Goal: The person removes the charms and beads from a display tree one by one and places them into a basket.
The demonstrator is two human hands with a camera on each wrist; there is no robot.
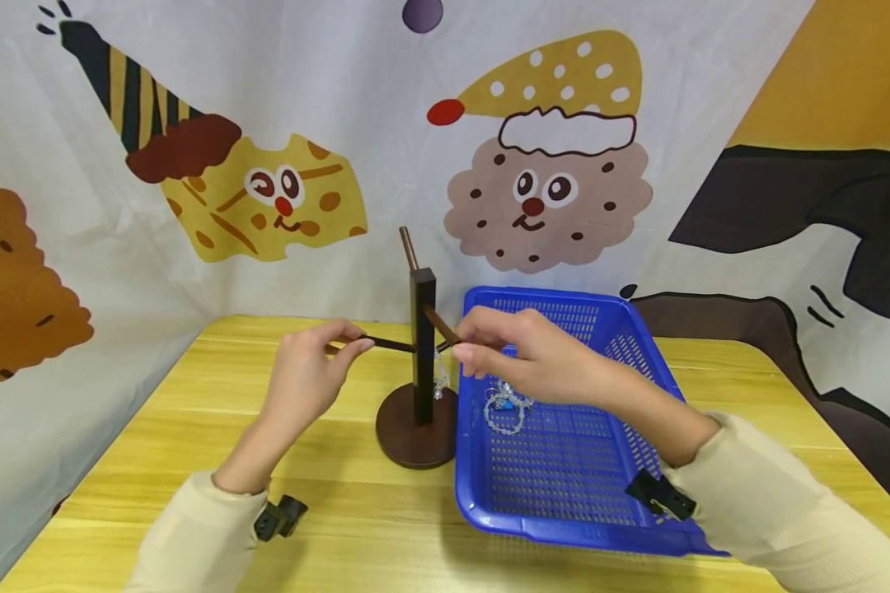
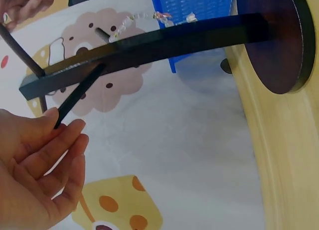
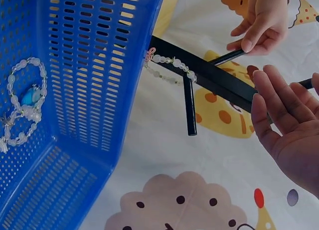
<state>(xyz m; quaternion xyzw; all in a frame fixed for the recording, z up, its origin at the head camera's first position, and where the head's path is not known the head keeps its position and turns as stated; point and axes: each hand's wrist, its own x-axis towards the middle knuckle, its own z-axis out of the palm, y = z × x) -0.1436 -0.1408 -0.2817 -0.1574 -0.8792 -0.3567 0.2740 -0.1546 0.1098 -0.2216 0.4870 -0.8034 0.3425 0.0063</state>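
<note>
A dark wooden stand (image 1: pixel 422 346) on a round base (image 1: pixel 415 441) rises from the yellow table, with thin pegs sticking out. My left hand (image 1: pixel 358 343) pinches the tip of the left peg (image 2: pixel 79 94) between thumb and fingers (image 2: pixel 70 132). My right hand (image 1: pixel 466 346) pinches the end of the right peg (image 1: pixel 441 324). A clear bead bracelet (image 3: pixel 172 65) hangs from the stand beside a lower peg (image 3: pixel 189 108). A second bracelet with a blue stone (image 1: pixel 506 408) lies in the blue basket (image 1: pixel 564 519), below my right hand.
The blue perforated basket (image 3: pixel 75 90) stands right against the stand's base. A cartoon-printed cloth (image 1: pixel 267 189) hangs behind and at the sides of the table (image 1: pixel 193 395). Another peg (image 1: pixel 409 247) points up from the top of the post.
</note>
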